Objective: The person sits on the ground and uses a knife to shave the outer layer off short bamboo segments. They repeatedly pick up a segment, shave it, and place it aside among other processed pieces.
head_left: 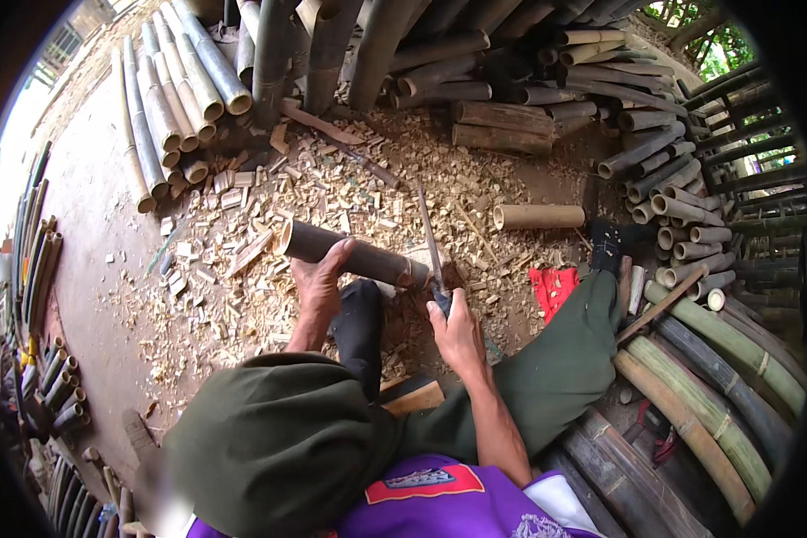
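My left hand (pixel 318 280) grips a dark bamboo tube (pixel 354 255) near its open pale end, thumb on top. The tube lies slantwise in front of my knees, its other end toward my right hand. My right hand (pixel 459 330) is closed around the dark handle of a long-bladed knife (pixel 431 235). The narrow blade points away from me, close beside the tube's right end; whether it touches the tube I cannot tell.
Bamboo chips (pixel 332 202) cover the ground. A short bamboo piece (pixel 540 217) lies to the right, near a red cloth (pixel 554 291). Long bamboo poles (pixel 188 67) stand at the far left, stacked tubes (pixel 690 202) at right. Another blade (pixel 363 161) lies beyond the tube.
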